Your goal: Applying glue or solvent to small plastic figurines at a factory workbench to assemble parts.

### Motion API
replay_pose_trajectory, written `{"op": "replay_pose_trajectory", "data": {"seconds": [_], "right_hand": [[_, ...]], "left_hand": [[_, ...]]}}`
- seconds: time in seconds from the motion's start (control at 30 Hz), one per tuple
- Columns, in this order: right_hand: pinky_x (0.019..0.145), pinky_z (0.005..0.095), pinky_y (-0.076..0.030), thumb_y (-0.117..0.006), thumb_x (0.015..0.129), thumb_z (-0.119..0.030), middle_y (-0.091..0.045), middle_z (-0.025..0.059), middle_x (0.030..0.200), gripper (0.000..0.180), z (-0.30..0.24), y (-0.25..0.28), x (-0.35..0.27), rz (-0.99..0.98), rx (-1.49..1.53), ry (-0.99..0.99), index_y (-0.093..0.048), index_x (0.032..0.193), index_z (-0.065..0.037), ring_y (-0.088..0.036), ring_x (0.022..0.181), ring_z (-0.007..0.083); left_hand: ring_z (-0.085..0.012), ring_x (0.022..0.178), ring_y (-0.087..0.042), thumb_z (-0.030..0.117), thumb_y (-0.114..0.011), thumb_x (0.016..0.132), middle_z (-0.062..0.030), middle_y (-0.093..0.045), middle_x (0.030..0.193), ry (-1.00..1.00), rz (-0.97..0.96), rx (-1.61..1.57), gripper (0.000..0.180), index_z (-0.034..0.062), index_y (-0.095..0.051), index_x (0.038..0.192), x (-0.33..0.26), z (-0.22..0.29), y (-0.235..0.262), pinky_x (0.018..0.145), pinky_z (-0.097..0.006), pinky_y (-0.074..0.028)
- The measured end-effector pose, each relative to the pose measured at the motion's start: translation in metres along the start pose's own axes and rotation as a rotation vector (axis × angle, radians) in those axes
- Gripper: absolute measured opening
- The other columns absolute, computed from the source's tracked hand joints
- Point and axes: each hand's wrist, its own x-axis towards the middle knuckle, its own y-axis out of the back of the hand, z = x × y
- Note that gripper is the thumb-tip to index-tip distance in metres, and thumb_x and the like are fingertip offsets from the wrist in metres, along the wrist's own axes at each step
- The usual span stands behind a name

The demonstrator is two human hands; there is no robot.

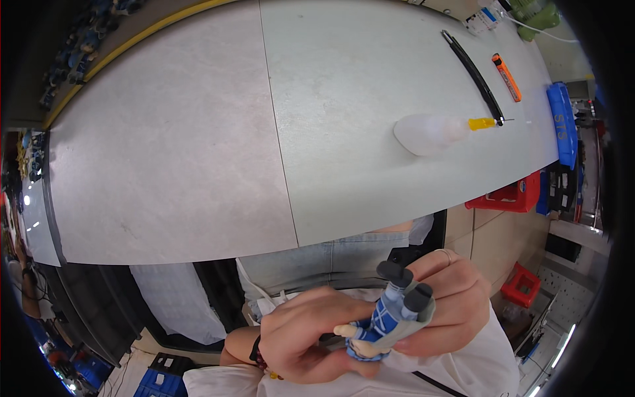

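Note:
A small toy figurine [391, 317] in blue and white, with dark grey feet, is held in front of my body, below the table's near edge. It is tilted, its feet pointing up and away from me. My right hand [456, 306] is closed around it from the right, with a ring on one finger. From the left, my left hand [307, 334] pinches the figurine's lower end with thumb and finger. That end is partly hidden by my fingers.
On the table [178, 145] lie a white squeeze bottle [426, 134] with a yellow needle tip, a black strip-like tool [476, 76] and an orange marker-like stick [507, 77]. A blue bin [562, 126] stands at the right edge, a red stool [521, 284] on the floor. Small figures [79, 56] line the far left.

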Motion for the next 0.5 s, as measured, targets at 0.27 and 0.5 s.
{"op": "replay_pose_trajectory", "data": {"seconds": [0.27,0.5], "right_hand": [[0.071,0.0289,-0.046,-0.063,0.065,-0.005,-0.055,0.0042,0.077,0.008,-0.0050,0.0073,0.0067,-0.099,-0.022,-0.075,-0.061,0.073,-0.006,-0.048,0.073,0.0168],[0.071,0.0300,-0.046,-0.063,0.065,-0.006,-0.055,0.0044,0.076,0.008,-0.0040,0.0097,0.0082,-0.127,-0.037,-0.067,-0.061,0.072,-0.006,-0.048,0.072,0.0169]], "left_hand": [[-0.0219,0.061,-0.057,0.011,-0.073,0.057,-0.0169,-0.058,0.075,0.034,0.031,0.043,0.043,-0.0106,-0.052,0.088,0.0020,0.0044,-0.0007,0.055,-0.027,-0.046],[-0.0226,0.064,-0.058,0.011,-0.073,0.058,-0.0168,-0.058,0.075,0.048,0.007,0.053,0.042,-0.0108,-0.052,0.088,0.0037,0.0054,0.0014,0.056,-0.027,-0.046]]}}
